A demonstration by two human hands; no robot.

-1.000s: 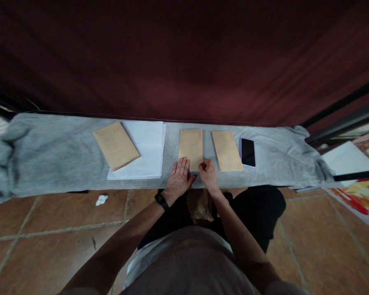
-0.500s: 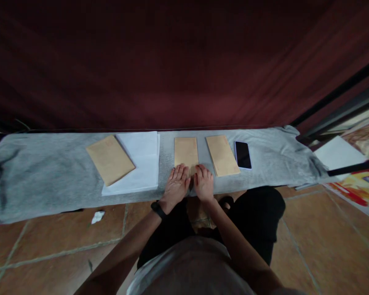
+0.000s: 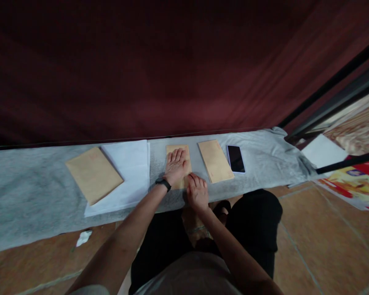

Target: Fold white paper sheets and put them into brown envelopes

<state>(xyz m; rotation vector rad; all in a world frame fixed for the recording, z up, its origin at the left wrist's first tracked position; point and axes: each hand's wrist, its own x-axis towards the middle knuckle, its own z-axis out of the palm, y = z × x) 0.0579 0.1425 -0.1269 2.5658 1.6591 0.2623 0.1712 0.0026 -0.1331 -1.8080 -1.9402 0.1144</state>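
Observation:
A narrow tan paper envelope [image 3: 178,183] lies on the grey cloth in front of me. My left hand [image 3: 176,164], with a dark band at the wrist, rests flat on the envelope's upper and middle part, fingers stretched out. At the lower right corner, my right hand [image 3: 197,191] has its fingers bent together on the envelope's edge; its thumb is hidden. To the right lies a similar tan envelope [image 3: 215,161], slightly turned. Over on the left, a wider tan envelope [image 3: 94,175] sits tilted on white paper sheets [image 3: 132,164].
A phone [image 3: 235,159] with a dark screen lies right of the envelopes. Grey cloth [image 3: 264,159] covers the long narrow surface, with a dark red curtain-like wall [image 3: 172,82] behind it. A white scrap [image 3: 84,237] lies on the tiled floor. Printed packaging [image 3: 356,184] stands at right.
My left hand has slid up the middle envelope from its lower end. The right hand stays by its lower right corner. The view has shifted and tilted slightly.

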